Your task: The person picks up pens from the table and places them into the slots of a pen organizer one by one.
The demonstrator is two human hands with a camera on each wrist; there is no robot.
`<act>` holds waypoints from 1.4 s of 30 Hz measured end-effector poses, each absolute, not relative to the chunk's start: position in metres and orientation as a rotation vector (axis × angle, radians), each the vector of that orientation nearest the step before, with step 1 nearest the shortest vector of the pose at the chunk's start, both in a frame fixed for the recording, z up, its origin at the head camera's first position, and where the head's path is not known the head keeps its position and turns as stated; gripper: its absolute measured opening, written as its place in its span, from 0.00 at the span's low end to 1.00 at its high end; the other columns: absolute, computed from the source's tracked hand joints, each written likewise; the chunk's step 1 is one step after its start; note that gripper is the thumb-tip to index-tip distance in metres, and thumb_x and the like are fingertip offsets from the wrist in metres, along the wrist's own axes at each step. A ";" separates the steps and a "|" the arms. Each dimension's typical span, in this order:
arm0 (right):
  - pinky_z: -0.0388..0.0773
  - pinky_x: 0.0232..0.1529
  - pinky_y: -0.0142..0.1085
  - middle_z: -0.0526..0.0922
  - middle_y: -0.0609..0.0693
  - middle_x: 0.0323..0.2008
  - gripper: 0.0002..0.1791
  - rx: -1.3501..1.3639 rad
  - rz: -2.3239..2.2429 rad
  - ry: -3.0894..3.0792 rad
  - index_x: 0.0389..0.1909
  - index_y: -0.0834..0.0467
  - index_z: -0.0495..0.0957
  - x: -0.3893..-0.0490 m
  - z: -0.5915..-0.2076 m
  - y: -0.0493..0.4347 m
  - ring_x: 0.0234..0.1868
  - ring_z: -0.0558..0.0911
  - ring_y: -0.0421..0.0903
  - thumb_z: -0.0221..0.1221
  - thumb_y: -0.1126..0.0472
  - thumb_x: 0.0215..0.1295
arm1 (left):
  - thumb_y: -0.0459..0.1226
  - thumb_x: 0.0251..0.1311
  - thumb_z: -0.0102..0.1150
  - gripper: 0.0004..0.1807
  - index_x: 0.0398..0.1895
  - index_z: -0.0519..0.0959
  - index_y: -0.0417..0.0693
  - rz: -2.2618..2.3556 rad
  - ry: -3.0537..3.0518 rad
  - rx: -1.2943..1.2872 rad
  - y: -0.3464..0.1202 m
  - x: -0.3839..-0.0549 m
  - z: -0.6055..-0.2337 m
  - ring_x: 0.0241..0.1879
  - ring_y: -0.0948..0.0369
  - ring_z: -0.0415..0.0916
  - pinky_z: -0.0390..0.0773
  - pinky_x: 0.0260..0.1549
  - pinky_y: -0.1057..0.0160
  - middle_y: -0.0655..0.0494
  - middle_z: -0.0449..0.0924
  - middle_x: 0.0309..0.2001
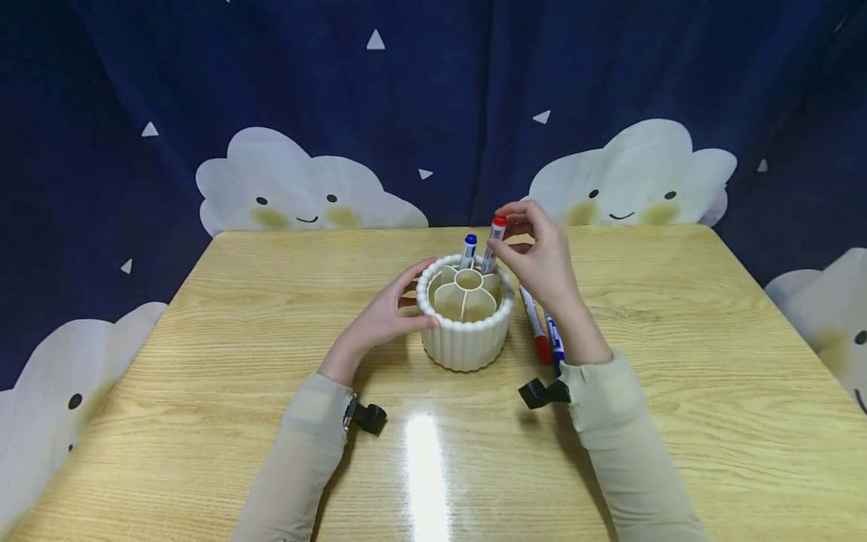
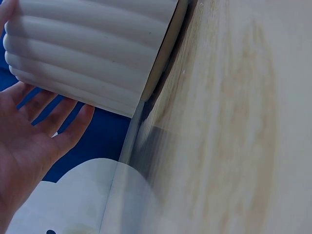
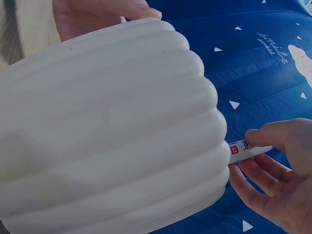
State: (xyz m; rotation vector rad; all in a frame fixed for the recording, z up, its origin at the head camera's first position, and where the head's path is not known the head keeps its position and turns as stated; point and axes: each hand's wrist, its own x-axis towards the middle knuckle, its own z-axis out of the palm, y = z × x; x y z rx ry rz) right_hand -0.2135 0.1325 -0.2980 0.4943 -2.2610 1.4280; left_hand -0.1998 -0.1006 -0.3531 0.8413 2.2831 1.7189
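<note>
Presently, a white holder stands between your hands, a red-capped marker at its rim.
Your left hand grips its left side, thumb at the near rim; just right, a second red-capped marker and a blue marker lie near your right forearm. Your right hand pinches the upright, slightly tilted marker, its lower end inside the holder, beside a standing blue-capped marker. Pale wood table stretches widely left and right to its far edge; beyond hangs a navy curtain with smiling clouds.
</note>
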 end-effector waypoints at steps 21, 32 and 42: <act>0.79 0.35 0.29 0.80 0.50 0.36 0.13 0.501 1.402 -2.355 0.39 0.60 0.77 -0.214 -0.311 0.132 0.37 0.79 0.41 0.64 0.63 0.53 | 0.35 0.45 0.67 0.47 0.69 0.53 0.50 1.719 2.282 0.826 -0.101 -0.200 -0.354 0.59 0.50 0.61 0.66 0.56 0.51 0.47 0.60 0.64; 0.80 0.35 0.28 0.78 0.51 0.36 0.10 0.497 1.380 -2.376 0.36 0.61 0.79 -0.215 -0.314 0.133 0.38 0.80 0.42 0.64 0.65 0.52 | 0.33 0.45 0.66 0.47 0.69 0.53 0.49 1.724 2.278 0.844 -0.100 -0.200 -0.354 0.59 0.51 0.62 0.66 0.56 0.49 0.47 0.60 0.64; 0.80 0.36 0.31 0.79 0.49 0.37 0.10 0.502 1.332 -2.407 0.39 0.59 0.78 -0.213 -0.310 0.138 0.38 0.79 0.41 0.62 0.61 0.55 | 0.32 0.44 0.65 0.47 0.69 0.52 0.46 1.725 2.279 0.845 -0.100 -0.199 -0.353 0.59 0.48 0.61 0.66 0.56 0.48 0.45 0.60 0.63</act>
